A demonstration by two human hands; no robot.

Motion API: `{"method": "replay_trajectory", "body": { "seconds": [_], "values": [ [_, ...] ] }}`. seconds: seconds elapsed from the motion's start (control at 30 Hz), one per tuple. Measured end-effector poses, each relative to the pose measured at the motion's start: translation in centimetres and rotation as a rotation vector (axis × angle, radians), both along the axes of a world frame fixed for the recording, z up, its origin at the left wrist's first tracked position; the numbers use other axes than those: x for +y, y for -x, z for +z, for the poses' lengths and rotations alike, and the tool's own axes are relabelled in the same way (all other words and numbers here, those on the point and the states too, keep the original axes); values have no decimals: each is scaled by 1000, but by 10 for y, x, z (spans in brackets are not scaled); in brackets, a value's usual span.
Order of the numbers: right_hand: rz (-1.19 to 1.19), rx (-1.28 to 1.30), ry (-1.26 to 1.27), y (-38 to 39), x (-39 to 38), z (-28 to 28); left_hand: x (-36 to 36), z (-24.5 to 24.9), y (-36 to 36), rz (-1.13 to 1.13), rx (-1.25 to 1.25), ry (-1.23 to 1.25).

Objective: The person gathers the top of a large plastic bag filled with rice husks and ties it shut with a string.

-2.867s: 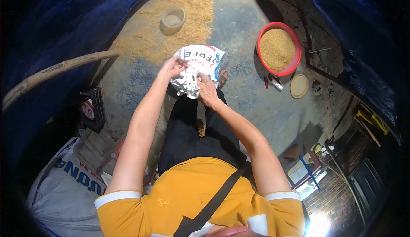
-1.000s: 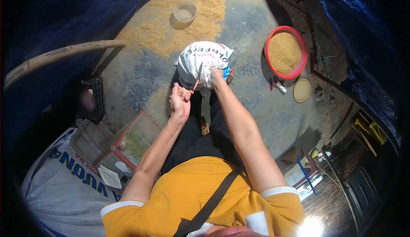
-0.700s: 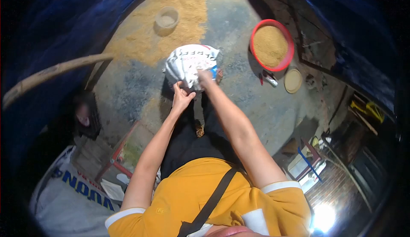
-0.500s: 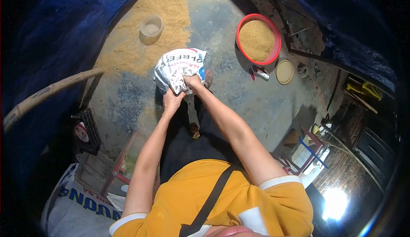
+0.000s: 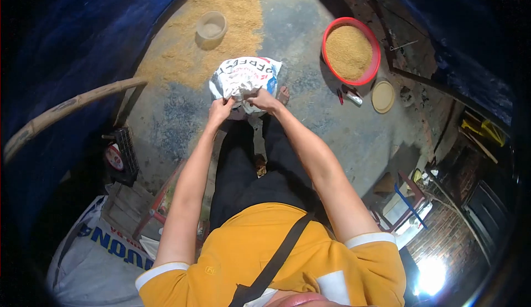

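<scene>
Looking straight down at a white printed sack (image 5: pixel 246 73) standing on the concrete floor (image 5: pixel 332 135), right in front of the legs and just beside a bare foot (image 5: pixel 283 93). Got the left hand (image 5: pixel 221 109) curled tight on the bunched-up neck of the sack at its near side, with fingers wrapped into the woven plastic. Got the right hand (image 5: pixel 262 100) clamped on that same gathered neck right next to it, fingers closed on the fabric too. Can't tell what exactly sits between the two grips, way too small and blurry. Looks full and bulging beyond the hands, with red and blue print facing up. Past the sack, a spread-out pile of loose tan grain (image 5: pixel 221 47) with a small pale plastic tub (image 5: pixel 211 26) sitting upright on it. Off to the right, well apart from the sack, a red basin (image 5: pixel 323 52) filled with the same sort of grain, plus a round tan lid (image 5: pixel 383 97) just beside it and a couple of small red-handled bits (image 5: pixel 348 94) lying on the floor near both. Over on the left, a long bamboo pole (image 5: pixel 72 103) slanting across in front of blue tarp (image 5: pixel 83 30), and down at the lower left a big grey sack (image 5: pixel 99 251) with blue lettering.
</scene>
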State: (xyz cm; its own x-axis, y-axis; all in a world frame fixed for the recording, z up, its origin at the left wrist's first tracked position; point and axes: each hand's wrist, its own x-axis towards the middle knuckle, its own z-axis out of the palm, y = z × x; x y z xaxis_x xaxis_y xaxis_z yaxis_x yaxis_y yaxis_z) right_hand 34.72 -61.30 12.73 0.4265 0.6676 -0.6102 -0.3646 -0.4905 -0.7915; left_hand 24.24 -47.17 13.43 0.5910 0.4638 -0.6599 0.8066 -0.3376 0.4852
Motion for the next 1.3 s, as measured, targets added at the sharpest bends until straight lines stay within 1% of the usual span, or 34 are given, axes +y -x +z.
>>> {"method": "replay_trajectory", "body": {
  "seconds": [0.03,0.07,0.1,0.13,0.2,0.23,0.27,0.3,0.33,0.37,0.4,0.43,0.47,0.53,0.57,0.6,0.67,0.7,0.73,0.77,0.8,0.83,0.87,0.9,0.97,1.0,1.03,1.07,1.1,1.13,1.17,1.2,1.27,1.3],
  "values": [
    [8,4,-8,6,4,-10,-3,-5,-1,97,-83,53],
    [-100,-306,13,15,8,-19,-5,-9,1,103,-79,48],
    [-213,-616,36,19,11,-17,-10,-5,-3,222,-102,122],
    [-211,-613,35,19,11,-15,-15,0,-6,341,-126,198],
    [-8,-552,428,16,12,-2,-21,8,-3,364,-98,227],
    [106,-506,477,8,13,28,-24,11,1,568,-135,463],
    [110,-504,476,9,12,31,-27,13,3,770,-173,702],
    [87,-483,505,9,11,31,-32,8,5,865,-217,755],
    [65,-465,533,7,11,32,-35,5,8,867,-219,756],
    [67,-466,534,8,12,25,-38,2,13,975,-183,830],
    [71,-393,569,11,14,10,-41,-2,17,1083,-145,904],
    [77,-320,602,12,15,-2,-44,-3,19,1096,-149,917],
    [84,-321,600,13,14,-13,-45,-5,20,1103,-151,915],
    [42,-184,536,11,17,-15,-43,4,17,988,-106,801],
    [-66,22,576,10,18,-16,-36,0,17,971,-79,874],
    [-61,23,576,10,20,-9,-27,-3,11,996,-32,893],
    [-336,353,497,14,22,0,-10,1,0,1212,15,987],
    [-333,354,499,14,19,-4,9,-10,4,1262,44,1088],
    [-323,633,358,14,11,-12,18,-4,-1,1254,76,1105],
    [-309,907,209,13,7,-16,31,-36,5,1252,26,1328],
    [-307,906,211,12,8,-9,39,-67,12,1238,-28,1552],
    [-415,917,205,14,9,2,37,-53,-1,1238,-30,1554],
    [-523,927,199,17,10,13,32,-39,-16,1292,-6,1361],
    [-522,924,203,22,9,11,28,-33,-25,1336,21,1167],
    [-535,668,250,29,9,7,31,-43,-32,1370,7,1129],
    [-471,272,320,40,11,-9,34,-56,-32,1407,-3,1085],
    [-305,-17,353,41,7,-5,39,-76,-28,1423,-50,1177],
    [-135,-303,375,41,3,5,45,-87,-27,1422,-47,1177],
    [-9,-417,441,36,1,23,49,-95,-24,1353,-54,1244],
    [-9,-412,441,32,-3,24,51,-103,-21,1283,-61,1309],
    [169,-539,430,29,-8,25,50,-111,-20,1358,-135,1213],
    [348,-667,416,26,-11,25,50,-106,-22,1355,-132,1213],
    [373,-700,397,24,-16,25,43,-96,-28,1418,-84,1088],
    [367,-709,396,23,-18,26,41,-97,-27,1419,-82,1089]
  ]
}}
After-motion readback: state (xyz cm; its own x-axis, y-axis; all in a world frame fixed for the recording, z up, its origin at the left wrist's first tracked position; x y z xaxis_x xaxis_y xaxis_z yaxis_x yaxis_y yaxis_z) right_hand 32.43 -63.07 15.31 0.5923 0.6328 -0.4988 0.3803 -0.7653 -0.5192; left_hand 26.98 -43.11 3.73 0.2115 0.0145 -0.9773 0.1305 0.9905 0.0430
